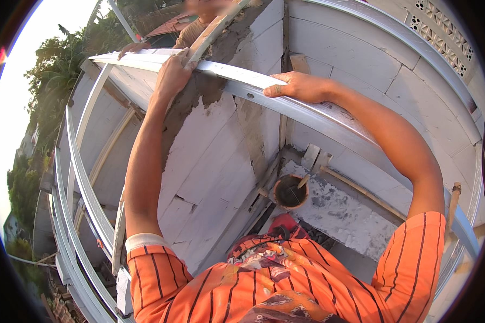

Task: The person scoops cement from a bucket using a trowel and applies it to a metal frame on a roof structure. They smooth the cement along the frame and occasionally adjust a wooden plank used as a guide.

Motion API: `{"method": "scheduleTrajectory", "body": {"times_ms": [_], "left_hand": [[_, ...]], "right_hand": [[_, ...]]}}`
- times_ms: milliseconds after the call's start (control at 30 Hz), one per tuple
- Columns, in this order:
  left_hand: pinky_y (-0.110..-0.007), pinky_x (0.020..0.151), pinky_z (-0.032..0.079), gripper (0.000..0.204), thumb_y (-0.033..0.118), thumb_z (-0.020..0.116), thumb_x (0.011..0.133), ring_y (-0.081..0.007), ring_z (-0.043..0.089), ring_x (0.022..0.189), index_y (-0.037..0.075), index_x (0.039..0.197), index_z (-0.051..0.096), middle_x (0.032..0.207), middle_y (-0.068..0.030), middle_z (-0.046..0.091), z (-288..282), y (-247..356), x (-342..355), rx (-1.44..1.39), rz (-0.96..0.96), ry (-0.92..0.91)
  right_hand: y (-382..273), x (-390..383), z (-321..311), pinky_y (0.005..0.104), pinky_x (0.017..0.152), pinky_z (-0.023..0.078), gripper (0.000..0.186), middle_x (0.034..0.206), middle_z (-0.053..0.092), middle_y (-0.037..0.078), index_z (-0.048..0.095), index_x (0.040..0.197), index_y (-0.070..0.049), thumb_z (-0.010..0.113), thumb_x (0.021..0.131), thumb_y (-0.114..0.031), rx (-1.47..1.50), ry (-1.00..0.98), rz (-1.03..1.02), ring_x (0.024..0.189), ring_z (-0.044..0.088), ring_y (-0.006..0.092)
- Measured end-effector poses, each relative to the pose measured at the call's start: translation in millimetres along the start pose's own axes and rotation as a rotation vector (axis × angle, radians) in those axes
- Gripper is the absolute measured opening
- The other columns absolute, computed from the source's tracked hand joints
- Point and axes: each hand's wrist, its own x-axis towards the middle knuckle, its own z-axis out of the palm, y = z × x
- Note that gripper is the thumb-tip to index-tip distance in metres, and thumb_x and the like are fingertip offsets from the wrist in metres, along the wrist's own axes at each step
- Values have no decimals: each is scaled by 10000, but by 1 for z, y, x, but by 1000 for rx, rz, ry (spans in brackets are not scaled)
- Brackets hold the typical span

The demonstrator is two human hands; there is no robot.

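A long silver metal channel beam (pixel 231 75) crosses high over a block-walled space and runs out past my right forearm. My left hand (pixel 175 72) is closed on it beside an upright pale batten (pixel 213 35) and grey mortar on the wall top. Further right, my right hand (pixel 304 86) grips the same beam, thumb on its near face. At the beam's far left, another person's hand (pixel 134 47) rests on it; that person (pixel 194 35) stands beyond the wall top.
Other metal channels (pixel 91 199) run down the left, with trees (pixel 43 81) beyond. Below are block walls (pixel 199 177), a round bucket (pixel 290 196) with a stick on a white-dusted board (pixel 345 215), and a wooden pole (pixel 361 191). Another channel (pixel 393 24) tops the far wall.
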Motion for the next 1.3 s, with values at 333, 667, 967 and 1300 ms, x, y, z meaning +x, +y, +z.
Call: {"method": "scheduleTrajectory", "body": {"times_ms": [333, 667, 967, 1300], "left_hand": [[-421, 951, 426, 538, 191, 608, 851, -406, 570, 1107, 103, 1369, 492, 1161, -281, 602, -27, -12, -15, 38, 106, -219], [-413, 964, 430, 575, 137, 615, 801, -391, 575, 1120, 63, 1359, 495, 1204, -251, 597, -18, 16, 38, 28, 112, -295], [-383, 1014, 393, 580, 203, 594, 841, -326, 543, 1194, 81, 1393, 462, 1287, -193, 577, -22, 14, 21, 108, 110, -360], [-395, 885, 460, 579, 245, 630, 847, -304, 625, 963, 113, 1390, 480, 1044, -242, 650, -20, 3, 45, 99, 132, -323]], "right_hand": [[-14, -6, -1, 489, 1130, 227, 943, 1483, 314, 242, 290, 1481, -64, 505, 819, -701, 132, -149, 22, 1405, 255, 366], [8, 6, 1, 479, 1121, 248, 962, 1477, 305, 272, 277, 1486, -58, 551, 807, -681, 176, -100, -36, 1398, 250, 405], [9, 0, 2, 506, 1124, 229, 936, 1470, 319, 275, 301, 1470, -30, 512, 827, -677, 137, -70, -36, 1404, 241, 400], [-1, -1, 0, 485, 1122, 249, 906, 1465, 353, 236, 332, 1464, -58, 523, 826, -673, 113, -71, -12, 1385, 290, 381]]}}
